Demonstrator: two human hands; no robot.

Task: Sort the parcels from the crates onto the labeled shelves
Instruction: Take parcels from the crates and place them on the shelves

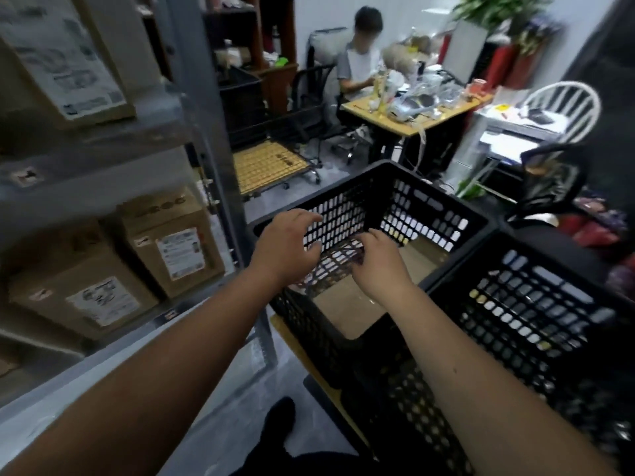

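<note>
While both hands hover over the left crate, neither holds anything | left hand: fingers spread and loosely curled above the near rim | right hand: fingers bent downward inside the crate | parcel: flat brown box on the crate floor | shelves: three labeled boxes | second crate: just right.

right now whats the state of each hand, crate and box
left hand: over the near crate, fingers loosely curled, holding nothing
right hand: inside the crate, empty
near crate: holds flat cardboard boxes
second crate: contents unclear
shelf boxes: upright, labels outward
</note>
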